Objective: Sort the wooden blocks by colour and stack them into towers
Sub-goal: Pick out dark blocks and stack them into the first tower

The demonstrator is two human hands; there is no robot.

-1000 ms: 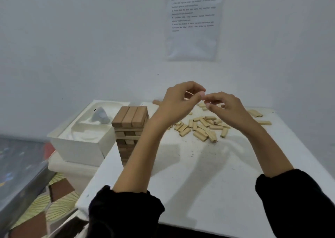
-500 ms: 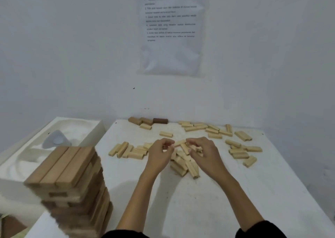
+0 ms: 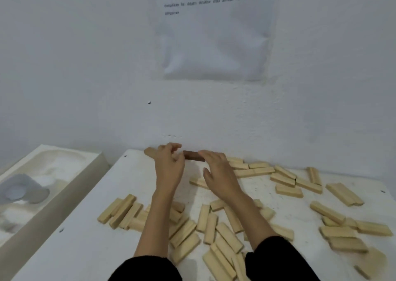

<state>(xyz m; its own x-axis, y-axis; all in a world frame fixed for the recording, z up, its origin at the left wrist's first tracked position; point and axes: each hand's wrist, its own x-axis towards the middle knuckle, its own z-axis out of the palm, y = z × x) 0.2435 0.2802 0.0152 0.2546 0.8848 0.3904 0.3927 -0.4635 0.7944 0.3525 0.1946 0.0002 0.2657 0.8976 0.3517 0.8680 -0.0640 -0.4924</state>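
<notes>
A white wall (image 3: 85, 66) fills the upper half of the head view, with a printed sheet (image 3: 214, 45) in a clear sleeve fixed to it; its text is too blurred to read. Below, the white counter (image 3: 90, 248) runs to the wall, and a white foam tray (image 3: 90, 169) sits just beside its left edge with a grey object (image 3: 21, 190) lying in it. Pale wooden blocks (image 3: 227, 237) lie loose and unsorted over the middle and right of the counter, some overlapping, none stacked. Your two forearms, in black sleeves (image 3: 150, 268), reach across them toward the far edge. Your right hand (image 3: 218, 173) is palm down with fingers fairly straight, its grip wide, fingertips over the right end of a dark brown block (image 3: 192, 155) that lies flat by the wall. Your left hand (image 3: 169, 169) is just beside that block's left end with fingers curled; you cannot tell from this blurred frame whether its grip holds anything. A tan block (image 3: 150, 152) shows partly behind the left hand.
</notes>
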